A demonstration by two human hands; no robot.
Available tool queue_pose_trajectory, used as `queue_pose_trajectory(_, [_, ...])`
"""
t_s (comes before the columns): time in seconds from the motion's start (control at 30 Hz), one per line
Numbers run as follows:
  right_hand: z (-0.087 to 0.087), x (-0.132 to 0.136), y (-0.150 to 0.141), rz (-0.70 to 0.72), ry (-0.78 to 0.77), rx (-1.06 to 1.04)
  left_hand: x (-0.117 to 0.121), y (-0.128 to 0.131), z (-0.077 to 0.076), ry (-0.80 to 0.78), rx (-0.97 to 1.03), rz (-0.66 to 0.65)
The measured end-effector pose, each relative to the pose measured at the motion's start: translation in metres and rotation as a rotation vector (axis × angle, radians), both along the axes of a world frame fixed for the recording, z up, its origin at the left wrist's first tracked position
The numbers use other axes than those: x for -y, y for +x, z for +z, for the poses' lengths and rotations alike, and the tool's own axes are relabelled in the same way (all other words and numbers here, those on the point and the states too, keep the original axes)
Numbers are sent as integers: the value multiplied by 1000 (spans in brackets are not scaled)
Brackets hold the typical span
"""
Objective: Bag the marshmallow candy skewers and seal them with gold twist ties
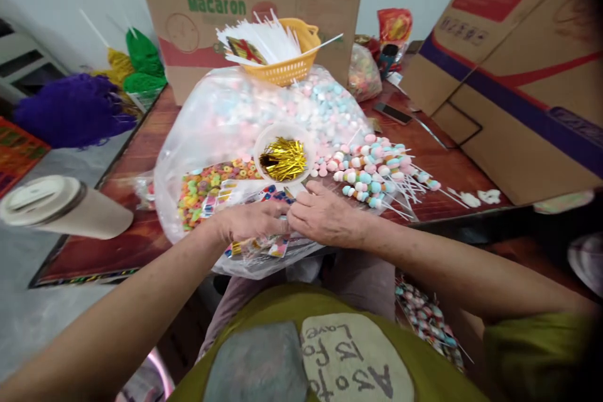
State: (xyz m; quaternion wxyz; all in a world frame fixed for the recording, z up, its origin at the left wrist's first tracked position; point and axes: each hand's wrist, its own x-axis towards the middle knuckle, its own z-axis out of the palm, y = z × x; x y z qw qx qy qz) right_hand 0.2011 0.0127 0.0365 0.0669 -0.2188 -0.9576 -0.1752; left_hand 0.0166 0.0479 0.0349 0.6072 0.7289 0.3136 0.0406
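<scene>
My left hand [252, 221] and my right hand [325, 215] meet at the table's front edge, fingers curled and touching. What they pinch between them is hidden. Under and beside the left hand lie small printed plastic bags [217, 200]. Just beyond the hands stands a white round tub [308, 151] of gold twist ties [289, 158]. Colourful cereal rings [193, 201] are heaped to the left. On the right lies a pile of marshmallow skewers [372, 169] on white sticks. Loose pink, blue and white marshmallows [325, 103] fill the large clear plastic bag [176, 144] behind.
A yellow basket [287, 69] of white sticks [271, 41] stands at the back, before a cardboard box [164, 12]. Another carton [509, 69] rises on the right, near a phone [393, 114]. A lidded cup [70, 207] is at left. More skewers [431, 320] lie below the table.
</scene>
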Motion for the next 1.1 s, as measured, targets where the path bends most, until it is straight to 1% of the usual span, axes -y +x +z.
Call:
queue_pose_trajectory(0.1, [-8, -1, 3, -171, -148, 15, -3, 6, 5, 315, -182, 16])
queue_pose_trajectory(0.13, [-9, -2, 6, -247, -203, -1, -2, 6, 6, 408, -199, 52])
queue_pose_trajectory(0.17, [-10, -3, 11, -334, -254, -40, -1, 5, 6, 498, -189, 126])
queue_pose_trajectory(0.2, [-10, -5, 17, -427, -300, -108, 1, 3, 5, 584, -156, 247])
queue_pose_trajectory(0.23, [-10, -7, 23, -519, -339, -208, 4, 0, 3, 662, -102, 415])
queue_pose_trajectory(0.27, [-10, -8, 28, -601, -373, -339, 7, -3, 0, 725, -27, 621])
queue_pose_trajectory(0.3, [-10, -9, 33, -662, -407, -487, 11, -6, -3, 750, 70, 836])
queue_pose_trajectory(0.33, [-11, -9, 35, -699, -452, -632, 14, -7, -7, 713, 187, 1021])
queue_pose_trajectory(0.37, [-12, -8, 35, -715, -513, -769, 16, -7, -11, 609, 315, 1155])
queue_pose_trajectory(0.4, [-15, -6, 32, -710, -592, -887, 17, -6, -14, 436, 442, 1216])
queue_pose_trajectory(0.43, [-17, -3, 27, -693, -685, -987, 16, -2, -15, 222, 551, 1200])
queue_pose_trajectory(0.47, [-20, 0, 19, -665, -787, -1065, 14, 2, -15, 19, 647, 1142])
queue_pose_trajectory(0.5, [-22, 3, 10, -628, -891, -1118, 10, 7, -13, -136, 734, 1074])
queue_pose_trajectory(0.53, [-23, 6, 1, -588, -985, -1151, 6, 12, -10, -226, 820, 1017])
queue_pose_trajectory(0.57, [-24, 9, -8, -551, -1061, -1168, 1, 16, -6, -283, 898, 981])
queue_pose_trajectory(0.6, [-24, 12, -15, -525, -1108, -1176, -5, 19, -1, -343, 951, 965])
queue_pose_trajectory(0.63, [-24, 14, -19, -512, -1121, -1183, -10, 21, 3, -392, 997, 974])
queue_pose_trajectory(0.67, [-23, 16, -22, -514, -1098, -1199, -14, 22, 6, -433, 1038, 992])
queue_pose_trajectory(0.7, [-22, 18, -23, -527, -1042, -1228, -17, 22, 8, -461, 1070, 1019])
queue_pose_trajectory(0.8, [-24, 25, -18, -542, -813, -1258, -21, 20, 10, -449, 1128, 1084])
queue_pose_trajectory(0.93, [-33, 30, -19, -389, -542, -1124, -16, 23, 11, -443, 1066, 1117])
queue_pose_trajectory(0.97, [-35, 31, -21, -375, -487, -1123, -15, 24, 12, -454, 1048, 1126])
queue_pose_trajectory(1.03, [-40, 31, -25, -413, -407, -1161, -14, 26, 14, -468, 1051, 1135])
queue_pose_trajectory(1.1, [-43, 30, -28, -454, -390, -1190, -14, 27, 17, -463, 1089, 1121])
